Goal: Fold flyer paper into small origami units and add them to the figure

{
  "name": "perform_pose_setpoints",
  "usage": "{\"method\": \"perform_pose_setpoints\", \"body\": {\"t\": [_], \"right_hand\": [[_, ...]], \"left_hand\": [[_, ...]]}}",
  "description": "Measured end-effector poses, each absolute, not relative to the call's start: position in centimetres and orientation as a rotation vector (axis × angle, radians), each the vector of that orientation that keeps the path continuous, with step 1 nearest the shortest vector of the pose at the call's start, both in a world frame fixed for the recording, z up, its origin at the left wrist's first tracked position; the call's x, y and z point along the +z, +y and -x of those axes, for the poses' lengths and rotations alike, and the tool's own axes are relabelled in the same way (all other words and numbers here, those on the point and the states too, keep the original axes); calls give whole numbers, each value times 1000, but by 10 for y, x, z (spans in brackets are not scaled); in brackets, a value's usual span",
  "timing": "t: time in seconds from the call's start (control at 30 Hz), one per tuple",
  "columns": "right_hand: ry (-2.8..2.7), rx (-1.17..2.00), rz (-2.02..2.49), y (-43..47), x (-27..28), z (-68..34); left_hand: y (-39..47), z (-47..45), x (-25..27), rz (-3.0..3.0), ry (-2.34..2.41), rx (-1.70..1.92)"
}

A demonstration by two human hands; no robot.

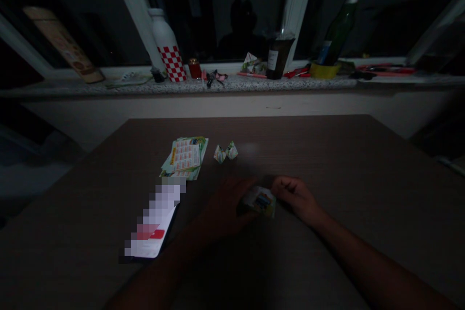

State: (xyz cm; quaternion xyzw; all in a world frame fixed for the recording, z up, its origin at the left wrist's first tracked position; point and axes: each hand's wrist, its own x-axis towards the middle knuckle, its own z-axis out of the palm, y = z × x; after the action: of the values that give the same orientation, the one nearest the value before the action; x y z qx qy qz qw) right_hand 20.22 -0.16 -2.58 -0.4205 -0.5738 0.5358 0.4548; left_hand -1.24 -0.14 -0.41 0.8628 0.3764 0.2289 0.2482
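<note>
On the brown table [327, 150], the left hand [227, 201] is curving half open around a paper slip [264, 201], holding it between thumb and fingers, while the right hand [296, 196] is resting nearly closed at the slip's two o'clock corner, too dim to tell whether it is pinching. From that slip, a lit phone [154, 225] is lying at nine o'clock and a stack of printed papers [186, 156] at ten. Two small folded papers [231, 150] are sitting at eleven o'clock.
</note>
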Motion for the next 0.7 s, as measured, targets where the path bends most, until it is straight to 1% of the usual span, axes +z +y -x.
{"method": "perform_pose_setpoints", "body": {"t": [0.2, 0.4, 0.53, 0.7], "right_hand": [[-1321, 1407, 888, -5, -28, -196], [-1381, 1308, 995, -8, -27, -190], [-1348, 1292, 1035, -7, -31, -194], [-1396, 1229, 1115, -4, -36, -201]], "left_hand": [[-5, 9, -8, -2014, 1184, 668], [-7, 3, -4, -1801, 1130, 705], [-6, 5, -4, -1806, 1137, 708], [-3, 14, -11, -2038, 1175, 747]]}}
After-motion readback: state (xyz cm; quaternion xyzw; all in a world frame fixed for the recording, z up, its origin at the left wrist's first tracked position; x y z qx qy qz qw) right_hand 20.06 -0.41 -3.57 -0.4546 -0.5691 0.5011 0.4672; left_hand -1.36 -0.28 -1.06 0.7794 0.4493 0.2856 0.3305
